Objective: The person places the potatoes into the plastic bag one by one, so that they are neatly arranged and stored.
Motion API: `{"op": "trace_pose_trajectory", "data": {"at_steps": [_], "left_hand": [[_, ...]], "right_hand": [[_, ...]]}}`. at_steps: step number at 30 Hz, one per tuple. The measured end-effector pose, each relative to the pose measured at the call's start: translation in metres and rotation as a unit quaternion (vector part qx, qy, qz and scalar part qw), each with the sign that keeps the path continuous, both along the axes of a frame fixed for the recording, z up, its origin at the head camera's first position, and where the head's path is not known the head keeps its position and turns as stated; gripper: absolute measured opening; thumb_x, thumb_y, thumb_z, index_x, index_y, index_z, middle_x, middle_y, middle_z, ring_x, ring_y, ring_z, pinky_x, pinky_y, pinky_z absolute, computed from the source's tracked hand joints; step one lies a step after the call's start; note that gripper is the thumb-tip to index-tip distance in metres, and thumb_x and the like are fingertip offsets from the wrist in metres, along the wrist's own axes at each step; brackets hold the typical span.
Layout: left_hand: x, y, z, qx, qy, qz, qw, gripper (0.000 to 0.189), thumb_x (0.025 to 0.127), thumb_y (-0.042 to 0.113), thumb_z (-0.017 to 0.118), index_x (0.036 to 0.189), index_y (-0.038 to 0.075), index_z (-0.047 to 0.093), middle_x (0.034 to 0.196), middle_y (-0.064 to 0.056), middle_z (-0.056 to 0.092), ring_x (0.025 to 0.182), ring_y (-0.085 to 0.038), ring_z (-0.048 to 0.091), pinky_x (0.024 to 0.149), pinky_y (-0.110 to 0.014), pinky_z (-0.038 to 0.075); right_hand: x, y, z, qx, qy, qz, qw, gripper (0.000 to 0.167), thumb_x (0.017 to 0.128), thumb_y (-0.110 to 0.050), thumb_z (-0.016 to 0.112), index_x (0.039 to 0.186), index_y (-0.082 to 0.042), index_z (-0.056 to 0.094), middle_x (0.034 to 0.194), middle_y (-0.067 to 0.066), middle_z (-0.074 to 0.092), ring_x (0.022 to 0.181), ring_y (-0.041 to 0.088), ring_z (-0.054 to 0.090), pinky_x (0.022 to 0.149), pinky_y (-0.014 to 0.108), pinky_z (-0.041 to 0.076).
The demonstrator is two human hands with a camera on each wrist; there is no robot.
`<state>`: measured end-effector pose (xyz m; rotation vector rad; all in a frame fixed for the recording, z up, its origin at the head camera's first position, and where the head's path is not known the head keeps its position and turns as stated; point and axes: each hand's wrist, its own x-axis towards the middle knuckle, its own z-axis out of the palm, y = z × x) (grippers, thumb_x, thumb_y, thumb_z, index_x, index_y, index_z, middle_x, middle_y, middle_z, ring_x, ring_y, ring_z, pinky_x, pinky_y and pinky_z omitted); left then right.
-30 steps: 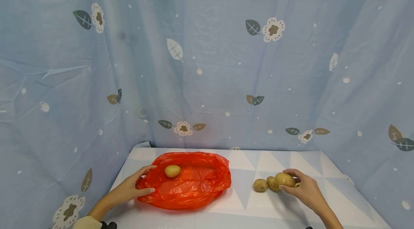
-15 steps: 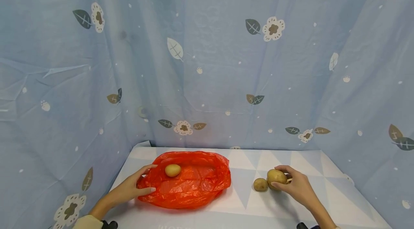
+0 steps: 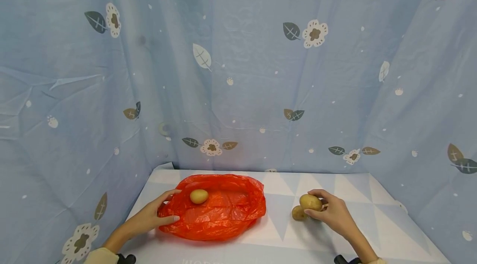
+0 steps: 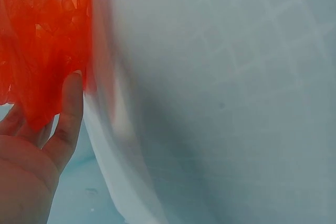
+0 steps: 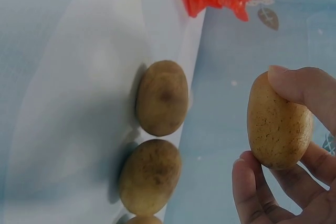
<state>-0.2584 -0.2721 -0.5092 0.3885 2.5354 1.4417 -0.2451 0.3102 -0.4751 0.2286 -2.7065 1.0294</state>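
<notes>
A red plastic bag (image 3: 218, 214) lies with its mouth spread wide on the table. One yellow potato (image 3: 199, 196) rests inside it, towards the left. At the bag's left end, my left hand (image 3: 150, 214) holds the rim, thumb in front and fingers behind; the left wrist view shows the thumb (image 4: 71, 103) against the red plastic. My right hand (image 3: 333, 212) grips a potato (image 5: 278, 121) between thumb and fingers, raised above the table. Below it are a potato (image 5: 163, 98), a second potato (image 5: 150, 177) and part of a third (image 5: 143, 220).
The table (image 3: 277, 245) has a white and pale blue triangle-patterned cover. A blue curtain (image 3: 253, 90) with flowers and leaves hangs behind it and along both sides. The potatoes on the table lie to the right of the bag.
My right hand has moved left with the potato, from above the right end of the row to near its left end. My left hand and the bag stay in place.
</notes>
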Motion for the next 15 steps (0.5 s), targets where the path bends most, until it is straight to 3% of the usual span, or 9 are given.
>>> {"op": "trace_pose_trajectory", "data": {"at_steps": [7, 15], "left_hand": [[0.0, -0.001, 0.0, 0.005, 0.0, -0.002, 1.0, 0.078, 0.091, 0.03, 0.08, 0.157, 0.022, 0.038, 0.156, -0.02, 0.04, 0.135, -0.045, 0.046, 0.102, -0.063, 0.048], [-0.001, -0.001, -0.001, -0.003, 0.011, 0.001, 0.9999, 0.073, 0.094, 0.033, 0.077, 0.155, 0.023, 0.04, 0.156, -0.02, 0.04, 0.136, -0.046, 0.045, 0.103, -0.061, 0.048]], "right_hand": [[-0.003, -0.009, -0.001, -0.008, -0.005, 0.002, 1.0, 0.058, 0.073, -0.035, 0.094, 0.123, -0.017, 0.07, 0.115, 0.005, 0.072, 0.083, 0.016, 0.067, 0.063, 0.026, 0.054], [-0.006, -0.021, -0.001, -0.032, 0.012, 0.029, 0.999, 0.055, 0.074, -0.027, 0.095, 0.122, -0.017, 0.07, 0.117, 0.004, 0.072, 0.089, 0.013, 0.066, 0.068, 0.025, 0.057]]}}
